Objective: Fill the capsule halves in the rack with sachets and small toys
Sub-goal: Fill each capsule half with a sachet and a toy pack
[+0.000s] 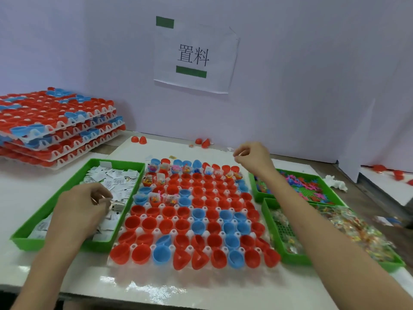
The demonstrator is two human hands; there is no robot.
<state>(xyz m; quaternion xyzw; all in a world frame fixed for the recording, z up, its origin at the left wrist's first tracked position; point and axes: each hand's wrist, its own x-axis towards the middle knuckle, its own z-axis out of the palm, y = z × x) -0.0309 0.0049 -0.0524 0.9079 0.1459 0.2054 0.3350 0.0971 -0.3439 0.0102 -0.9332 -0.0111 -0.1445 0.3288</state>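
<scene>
1. The white plastic rack [189, 249] is laid at the middle of the worktop [26, 189], so that its red and blue plastic capsule halves [133, 222], seated mouth-up, can be reached from either side
2. The green plastic tray [120, 162] of white paper sachets [116, 180] is set just beside the rack's left edge. The loose coloured plastic toys [301, 182] and the clear-bagged small toys [348, 227] are kept in green trays just beside its right edge, so each supply is served by the hand on its own side
3. Fillings are seen only in the far rows; the nearer halves are judged to be unfilled yet
4. The left hand [85, 206] is held low in the sachet tray, palm down and fingers curled, and white paper sachets are pinched at its fingertips
5. The right hand [252, 157] is held above the rack's far right corner, with thumb and forefinger drawn together; whether anything is pinched there cannot be told
</scene>
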